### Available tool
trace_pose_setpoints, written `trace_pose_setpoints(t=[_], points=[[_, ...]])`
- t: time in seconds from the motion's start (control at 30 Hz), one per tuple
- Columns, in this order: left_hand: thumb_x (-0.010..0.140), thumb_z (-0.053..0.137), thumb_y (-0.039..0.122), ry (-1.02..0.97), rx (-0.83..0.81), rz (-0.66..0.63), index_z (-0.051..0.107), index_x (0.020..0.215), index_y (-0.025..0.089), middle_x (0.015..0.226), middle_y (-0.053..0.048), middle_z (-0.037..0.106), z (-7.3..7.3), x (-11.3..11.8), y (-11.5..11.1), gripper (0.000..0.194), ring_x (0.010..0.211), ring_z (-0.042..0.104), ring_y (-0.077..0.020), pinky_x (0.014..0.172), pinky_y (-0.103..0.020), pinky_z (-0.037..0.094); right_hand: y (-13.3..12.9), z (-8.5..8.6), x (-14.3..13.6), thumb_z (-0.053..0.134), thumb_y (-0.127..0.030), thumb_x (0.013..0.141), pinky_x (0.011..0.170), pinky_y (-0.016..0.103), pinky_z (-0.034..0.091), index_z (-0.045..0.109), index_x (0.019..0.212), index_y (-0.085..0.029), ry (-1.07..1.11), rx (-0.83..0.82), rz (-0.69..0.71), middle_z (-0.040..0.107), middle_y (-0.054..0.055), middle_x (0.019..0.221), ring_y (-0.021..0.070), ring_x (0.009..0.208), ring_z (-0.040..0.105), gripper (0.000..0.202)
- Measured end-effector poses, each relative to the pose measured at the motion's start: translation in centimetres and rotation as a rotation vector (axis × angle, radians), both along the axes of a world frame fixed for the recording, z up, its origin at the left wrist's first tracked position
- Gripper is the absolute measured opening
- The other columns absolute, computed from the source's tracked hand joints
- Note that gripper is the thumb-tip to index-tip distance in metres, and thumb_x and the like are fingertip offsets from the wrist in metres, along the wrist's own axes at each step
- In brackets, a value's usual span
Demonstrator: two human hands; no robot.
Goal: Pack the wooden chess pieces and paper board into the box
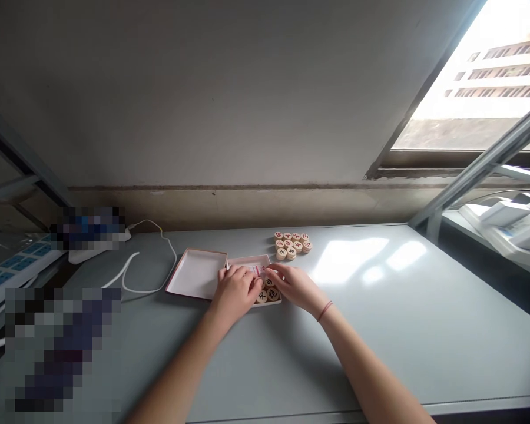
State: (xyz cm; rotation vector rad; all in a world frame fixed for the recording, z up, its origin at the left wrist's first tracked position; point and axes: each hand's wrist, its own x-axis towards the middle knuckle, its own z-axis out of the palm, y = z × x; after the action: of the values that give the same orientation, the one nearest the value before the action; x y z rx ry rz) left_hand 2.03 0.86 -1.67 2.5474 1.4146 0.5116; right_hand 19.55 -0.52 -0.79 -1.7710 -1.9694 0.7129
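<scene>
Both hands are at a shallow white box (248, 259) that holds round wooden pieces (272, 294) with dark characters. My left hand (237, 288) lies over the box's left part, its fingers curled down; what its fingertips grip, if anything, is hidden. My right hand (295, 284) reaches in from the right, thumb and fingers bent together over the pieces; its fingertips touch or nearly touch one, and I cannot make out a grip. Left of the box is an open lid (198, 273), inside facing up. Behind the box stand several more round pieces (291, 252), some with red characters, grouped close together.
A white cable (124, 277) curls over the grey table (380, 330) on the left, near a power strip (15, 268). Blurred-out items lie at the left. White objects (512, 224) sit beyond the metal frame at the right. A wall runs along the back.
</scene>
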Motion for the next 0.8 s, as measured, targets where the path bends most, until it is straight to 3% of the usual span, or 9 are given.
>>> trace_pose_setpoints(t=[0.13,0.3,0.4,0.5,0.67,0.8], points=[[0.088,0.052,0.031,-0.094,-0.008,0.006,0.062,0.085,0.022,0.087,-0.002,0.070,-0.2,0.1,0.1,0.014,0.092,0.058,-0.0224,0.082,-0.037,0.036,-0.1,0.4,0.1,0.037,-0.048,0.092,0.053,0.024,0.038,0.063,0.105,-0.024,-0.017,0.071,-0.022,0.067,0.001,0.072,0.0152,0.059,0.058,0.038],[0.089,0.052,0.033,-0.394,-0.004,0.093,0.062,0.090,0.023,0.091,-0.003,0.070,0.3,0.1,0.5,0.014,0.092,0.060,-0.0215,0.082,-0.035,0.042,-0.6,0.7,-0.4,0.050,-0.033,0.087,0.059,0.025,0.045,0.054,0.118,-0.024,0.012,0.351,0.040,0.065,0.005,0.097,0.0141,0.067,0.058,0.033],[0.090,0.049,0.037,-0.591,-0.107,0.111,0.062,0.094,0.022,0.093,-0.003,0.069,1.1,0.1,0.3,0.020,0.090,0.062,-0.0191,0.080,-0.030,0.046,-0.8,0.6,-1.2,0.055,-0.029,0.085,0.064,0.026,0.047,0.054,0.117,-0.023,0.045,0.441,0.114,0.065,0.007,0.102,0.0152,0.075,0.059,0.032],[0.090,0.049,0.042,-0.675,-0.236,0.093,0.063,0.095,0.022,0.093,-0.002,0.070,1.6,0.3,0.1,0.024,0.088,0.063,-0.0178,0.079,-0.028,0.048,-0.7,0.6,-1.4,0.053,-0.030,0.089,0.066,0.026,0.047,0.058,0.109,-0.023,0.056,0.504,0.104,0.067,0.005,0.094,0.0152,0.076,0.059,0.022],[0.085,0.055,0.047,-0.809,-0.321,0.166,0.062,0.090,0.019,0.091,-0.005,0.069,1.2,0.2,0.3,0.029,0.086,0.065,-0.0180,0.078,-0.029,0.050,0.3,0.6,1.5,0.053,-0.031,0.084,0.067,0.028,0.048,0.062,0.103,-0.021,0.036,0.536,-0.128,0.063,0.009,0.106,0.0153,0.074,0.059,0.023],[0.084,0.058,0.045,-0.946,-0.363,0.166,0.059,0.098,0.018,0.093,-0.006,0.069,0.6,-0.1,0.9,0.031,0.088,0.066,-0.0177,0.080,-0.030,0.052,1.1,-0.4,5.0,0.054,-0.025,0.076,0.063,0.029,0.046,0.059,0.102,-0.022,-0.083,0.358,-0.390,0.065,0.006,0.101,0.0148,0.064,0.057,0.027]])
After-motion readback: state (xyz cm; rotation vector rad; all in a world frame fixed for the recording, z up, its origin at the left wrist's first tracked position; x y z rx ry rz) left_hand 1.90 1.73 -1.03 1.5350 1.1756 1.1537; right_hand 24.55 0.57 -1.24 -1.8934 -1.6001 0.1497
